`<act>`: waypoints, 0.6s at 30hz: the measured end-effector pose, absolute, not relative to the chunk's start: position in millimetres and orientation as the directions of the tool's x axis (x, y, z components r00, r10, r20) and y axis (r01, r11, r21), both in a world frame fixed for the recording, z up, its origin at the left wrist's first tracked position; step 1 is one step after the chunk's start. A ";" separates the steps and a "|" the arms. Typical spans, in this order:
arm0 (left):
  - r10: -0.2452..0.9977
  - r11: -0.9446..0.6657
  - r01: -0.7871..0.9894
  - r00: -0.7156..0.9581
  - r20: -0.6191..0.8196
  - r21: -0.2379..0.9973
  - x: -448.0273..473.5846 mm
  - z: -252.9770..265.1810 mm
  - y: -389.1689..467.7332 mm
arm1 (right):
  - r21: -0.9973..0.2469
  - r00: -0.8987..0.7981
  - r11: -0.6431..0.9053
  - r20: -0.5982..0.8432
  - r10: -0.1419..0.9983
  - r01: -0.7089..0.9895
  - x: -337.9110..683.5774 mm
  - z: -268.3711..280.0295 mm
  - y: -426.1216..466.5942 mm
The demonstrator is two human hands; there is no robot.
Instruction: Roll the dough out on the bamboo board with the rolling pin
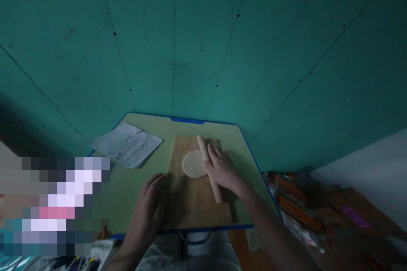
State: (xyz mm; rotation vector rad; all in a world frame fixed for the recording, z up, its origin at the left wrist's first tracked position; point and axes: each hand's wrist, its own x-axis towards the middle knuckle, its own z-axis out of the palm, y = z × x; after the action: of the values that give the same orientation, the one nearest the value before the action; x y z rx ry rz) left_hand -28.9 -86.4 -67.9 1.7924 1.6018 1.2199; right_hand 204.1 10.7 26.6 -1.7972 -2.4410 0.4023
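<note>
On the board (197, 207), dough (193, 164) is already flattened round, rolling apparently well along; right edge is overlapped by rolling pin (214, 184). Pin is covered by right hand (221, 168), fingers apart; left hand (151, 201) is held empty, fingers curved, just left.

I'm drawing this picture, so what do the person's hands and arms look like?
The left hand and right hand are bare, with no gloves. No sleeve shows on the left forearm or right forearm. Both forearms look wider toward the picture's bottom. It's dim, and I can't make out any ring, watch or marking.
</note>
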 end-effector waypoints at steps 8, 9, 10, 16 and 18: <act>0.947 -0.222 0.608 -0.051 0.317 0.762 -31.2 -44.3 -92.2 | -0.399 -0.416 0.385 0.010 0.909 0.832 186.9 1.4 -3.3; 0.947 -0.238 0.620 -0.023 0.320 0.748 -31.9 -41.6 -93.3 | -0.444 -0.414 0.368 -0.008 0.910 0.817 190.7 -0.3 -1.0; 0.950 -0.242 0.622 -0.005 0.313 0.745 -31.7 -38.7 -93.7 | -0.486 -0.414 0.356 -0.012 0.910 0.798 194.4 -0.8 0.8; 0.991 -0.134 0.339 0.017 0.136 0.931 -3.4 -16.8 -75.6 | -0.570 -0.443 0.518 0.277 0.852 0.638 186.9 21.2 -17.4; 0.994 -0.097 0.128 0.062 0.090 0.987 10.6 -9.6 -63.3 | -0.588 -0.448 0.584 0.378 0.810 0.560 169.1 28.9 -32.1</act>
State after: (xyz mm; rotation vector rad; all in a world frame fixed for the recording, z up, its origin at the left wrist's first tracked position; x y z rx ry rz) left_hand 10.6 -63.3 -9.6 1.4021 1.2173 1.1713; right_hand 169.1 -32.1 28.9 -1.0844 -2.1740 0.5060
